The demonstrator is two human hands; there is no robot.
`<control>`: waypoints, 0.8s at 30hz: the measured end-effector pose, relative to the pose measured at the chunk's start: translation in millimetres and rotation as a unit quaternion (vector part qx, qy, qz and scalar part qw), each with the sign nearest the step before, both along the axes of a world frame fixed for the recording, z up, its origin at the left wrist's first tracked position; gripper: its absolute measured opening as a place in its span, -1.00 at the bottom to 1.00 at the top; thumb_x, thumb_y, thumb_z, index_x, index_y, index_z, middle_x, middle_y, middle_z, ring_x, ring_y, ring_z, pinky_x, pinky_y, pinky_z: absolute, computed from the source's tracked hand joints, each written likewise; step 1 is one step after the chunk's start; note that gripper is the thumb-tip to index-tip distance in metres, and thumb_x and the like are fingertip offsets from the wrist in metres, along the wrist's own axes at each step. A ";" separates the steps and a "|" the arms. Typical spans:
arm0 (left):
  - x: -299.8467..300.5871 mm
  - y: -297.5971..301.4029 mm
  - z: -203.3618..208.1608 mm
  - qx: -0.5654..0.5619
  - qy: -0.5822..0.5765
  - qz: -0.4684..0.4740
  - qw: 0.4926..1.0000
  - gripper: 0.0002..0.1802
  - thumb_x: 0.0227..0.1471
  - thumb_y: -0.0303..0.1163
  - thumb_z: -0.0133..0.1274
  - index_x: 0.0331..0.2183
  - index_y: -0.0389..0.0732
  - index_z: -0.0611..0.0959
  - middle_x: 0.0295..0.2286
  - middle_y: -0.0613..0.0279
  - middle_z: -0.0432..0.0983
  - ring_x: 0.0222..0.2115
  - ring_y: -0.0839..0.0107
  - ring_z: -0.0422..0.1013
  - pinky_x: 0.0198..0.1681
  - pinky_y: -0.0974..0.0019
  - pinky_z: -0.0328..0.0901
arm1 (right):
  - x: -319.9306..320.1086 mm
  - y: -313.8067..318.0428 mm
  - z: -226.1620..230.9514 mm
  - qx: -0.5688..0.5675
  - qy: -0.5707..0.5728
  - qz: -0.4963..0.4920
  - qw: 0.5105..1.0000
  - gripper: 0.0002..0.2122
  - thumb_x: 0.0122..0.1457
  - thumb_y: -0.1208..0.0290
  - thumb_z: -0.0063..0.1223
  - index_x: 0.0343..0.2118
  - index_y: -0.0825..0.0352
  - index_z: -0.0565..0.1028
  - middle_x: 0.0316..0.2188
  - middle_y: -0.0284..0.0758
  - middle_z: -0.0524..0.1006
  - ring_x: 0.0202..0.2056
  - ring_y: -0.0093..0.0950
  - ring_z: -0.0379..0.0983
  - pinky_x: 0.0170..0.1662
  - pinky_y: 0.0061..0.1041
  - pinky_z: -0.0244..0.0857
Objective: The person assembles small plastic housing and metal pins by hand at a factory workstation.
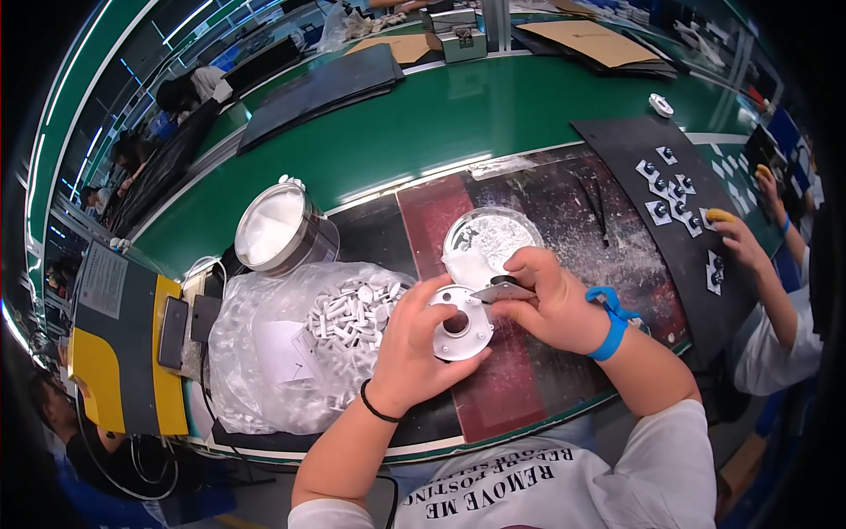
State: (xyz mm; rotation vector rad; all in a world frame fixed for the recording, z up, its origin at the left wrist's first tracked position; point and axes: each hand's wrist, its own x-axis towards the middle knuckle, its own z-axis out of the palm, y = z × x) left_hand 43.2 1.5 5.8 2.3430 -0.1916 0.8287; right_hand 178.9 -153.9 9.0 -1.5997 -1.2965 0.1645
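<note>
My left hand (407,353) grips a round white plastic housing (476,342) by its edge, fingers behind and thumb in front. The housing has a large round hole and smaller holes. My right hand (557,309) pinches a small flat grey plate with a dark round part (500,290) between thumb and fingers. This plate is at the housing's upper right edge; whether they touch, I cannot tell. Just beyond my hands stands a shallow round metal dish (531,231) holding white, paste-like stuff. A whitish lump (470,268) hangs over its near rim, partly hidden by the fingers.
Left of my hands, a clear plastic bag (251,388) holds many small white parts (357,317). Behind it is a metal tin (322,238) with white contents. At right, a co-worker's hand (745,242) reaches over a black mat (630,163) bearing small white-and-black pieces (679,198).
</note>
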 end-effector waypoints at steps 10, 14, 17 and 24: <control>-1.0 1.8 2.3 -0.007 -0.010 0.012 1.000 -0.33 -0.48 -0.34 0.33 -0.25 -0.09 0.33 -0.09 -0.05 0.26 -0.15 -0.04 0.26 -0.08 0.03 0.15 | -1.0 -5.5 17.2 0.065 -0.220 -0.014 0.973 -0.73 -0.11 0.52 0.11 -0.33 0.24 0.29 -0.49 -0.22 0.47 -0.51 -0.28 0.45 -0.51 -0.41 0.32; -2.7 4.2 2.1 -0.005 -0.012 0.013 1.000 -0.41 -0.48 -0.35 0.32 -0.32 -0.11 0.38 -0.10 -0.04 0.27 -0.14 -0.03 0.26 -0.05 0.00 0.14 | -5.2 -15.6 40.0 0.024 -0.339 0.050 0.939 -0.78 -0.21 0.49 0.11 -0.43 0.15 0.40 -0.40 -0.29 0.49 -0.56 -0.40 0.42 -0.59 -0.49 0.30; -3.7 6.6 0.1 0.006 -0.020 0.014 1.000 -0.42 -0.48 -0.35 0.32 -0.33 -0.10 0.38 -0.11 -0.02 0.29 -0.14 -0.03 0.27 -0.02 -0.06 0.12 | -12.2 -12.2 38.9 0.088 -0.325 0.069 0.939 -0.75 -0.25 0.46 0.15 -0.41 0.13 0.44 -0.38 -0.32 0.49 -0.60 -0.45 0.41 -0.64 -0.55 0.26; -0.6 5.4 0.4 0.018 -0.041 0.031 0.999 -0.37 -0.47 -0.32 0.33 -0.29 -0.08 0.34 -0.10 -0.01 0.28 -0.16 0.00 0.29 -0.05 -0.06 0.15 | -21.4 -9.7 35.5 0.152 -0.277 0.091 0.945 -0.65 -0.28 0.47 0.15 -0.30 0.34 0.46 -0.43 -0.28 0.50 -0.65 -0.46 0.40 -0.65 -0.57 0.25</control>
